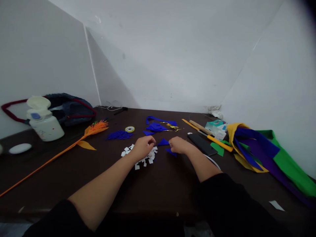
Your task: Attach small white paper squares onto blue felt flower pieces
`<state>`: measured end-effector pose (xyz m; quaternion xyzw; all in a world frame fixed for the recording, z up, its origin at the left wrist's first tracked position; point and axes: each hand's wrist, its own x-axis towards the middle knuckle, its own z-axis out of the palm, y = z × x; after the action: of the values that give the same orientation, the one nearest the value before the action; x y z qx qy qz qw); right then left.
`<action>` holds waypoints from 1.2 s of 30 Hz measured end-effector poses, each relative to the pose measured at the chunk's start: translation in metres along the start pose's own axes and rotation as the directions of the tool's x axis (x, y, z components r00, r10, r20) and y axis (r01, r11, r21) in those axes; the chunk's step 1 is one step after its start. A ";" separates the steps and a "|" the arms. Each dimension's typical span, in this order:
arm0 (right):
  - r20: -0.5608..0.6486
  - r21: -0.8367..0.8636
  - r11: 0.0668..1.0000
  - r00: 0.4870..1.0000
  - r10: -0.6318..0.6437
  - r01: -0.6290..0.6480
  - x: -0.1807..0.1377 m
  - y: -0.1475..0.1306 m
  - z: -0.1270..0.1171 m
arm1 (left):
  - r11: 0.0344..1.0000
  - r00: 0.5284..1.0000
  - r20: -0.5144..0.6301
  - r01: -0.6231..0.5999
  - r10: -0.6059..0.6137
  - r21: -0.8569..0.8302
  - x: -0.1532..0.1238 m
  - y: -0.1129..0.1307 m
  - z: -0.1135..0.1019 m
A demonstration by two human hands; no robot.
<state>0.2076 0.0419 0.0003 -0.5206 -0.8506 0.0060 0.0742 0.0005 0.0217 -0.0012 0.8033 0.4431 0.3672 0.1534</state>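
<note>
My left hand (143,148) is closed, fingertips together, above a spread of small white paper squares (137,167); anything pinched in it is too small to make out. To its right, my right hand (178,144) is also closed, knuckles up, its fingertips hidden from view. Beside those fingers lies a blue crepe-paper triangle (163,142), and another blue scrap (171,152) shows just below them; whether either is gripped I cannot tell. Farther back sit folded blue strips (156,127) with yellow shreds (172,126). A heap of fringed blue paper (119,135) is left of the white squares.
Left stand an orange paper flower (97,126) on a long stem, a white bottle (45,121) and a dark bag (74,105). A tape roll (129,129) lies behind. Right are a black phone (202,144), a yellow-handled cutter (219,143) and coloured paper sheets (261,148).
</note>
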 end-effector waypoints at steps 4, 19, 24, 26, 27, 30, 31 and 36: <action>-0.021 0.027 1.000 1.000 0.016 -0.015 -0.002 0.006 -0.008 | 0.999 0.999 0.038 0.031 -0.031 0.011 -0.001 0.006 0.001; 0.046 -0.044 0.999 0.999 0.012 -0.010 -0.007 -0.013 -0.004 | 0.996 0.999 0.051 -0.008 0.003 0.092 -0.005 0.004 -0.006; -0.005 -0.014 1.000 1.000 0.011 -0.011 -0.010 -0.009 -0.009 | 0.995 0.995 0.044 0.091 -0.093 0.033 -0.003 0.002 -0.003; -0.095 0.022 1.000 0.995 0.022 -0.020 -0.010 -0.010 -0.012 | 0.980 0.985 0.068 0.164 -0.157 -0.110 -0.002 0.005 0.000; -0.172 0.063 0.998 0.985 0.014 -0.003 -0.009 -0.012 -0.014 | 0.951 0.976 0.088 0.213 -0.198 -0.223 -0.002 0.007 0.001; -0.436 0.199 0.966 0.898 -0.063 0.165 -0.007 -0.024 -0.016 | 0.760 0.938 0.192 0.346 -0.288 -0.550 -0.002 0.014 0.003; -0.493 0.215 0.949 0.865 -0.098 0.230 -0.006 -0.030 -0.016 | 0.701 0.930 0.220 0.368 -0.295 -0.611 -0.002 0.016 0.003; -0.604 0.215 0.888 0.770 -0.207 0.407 -0.003 -0.051 -0.010 | 0.570 0.945 0.212 0.319 -0.248 -0.757 -0.003 0.016 -0.004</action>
<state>0.1646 0.0154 0.0139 -0.3298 -0.8505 -0.0171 0.4094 0.0063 0.0100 0.0098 0.5883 0.3549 0.4603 0.5622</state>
